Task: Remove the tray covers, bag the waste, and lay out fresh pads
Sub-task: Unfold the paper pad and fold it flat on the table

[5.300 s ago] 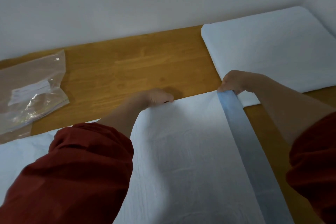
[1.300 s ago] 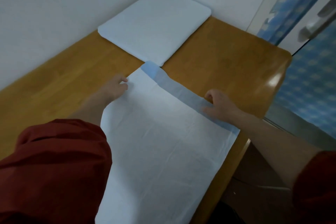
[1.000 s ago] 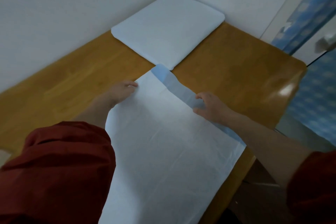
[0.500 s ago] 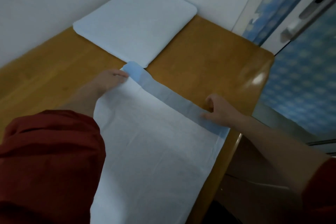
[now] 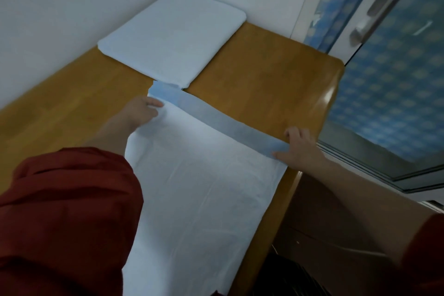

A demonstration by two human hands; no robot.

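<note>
1. One red sleeve [image 5: 64, 211] filled the lower left, above the near side of the desk [image 5: 264, 67].
2. Beyond it, the left hand [image 5: 141, 110] lay with straight fingers pressed flat on the far left corner of the fresh pad [image 5: 199, 187].
3. That pad lay spread out white on the desk, its right side close along the desk's right edge and a blue band [image 5: 223, 122] along its far end. Its far left corner touched the thick white pad [image 5: 173, 36] in the desk's far corner.
4. The right hand [image 5: 298, 149] sat at the fresh pad's far right corner with its thumb on the blue band. Its fingers were bent at the band's outer edge, and I could not tell whether they pinched it.
5. Past the desk's right edge stood a blue-patterned window [image 5: 384, 74] with a pale handle [image 5: 362, 29].
</note>
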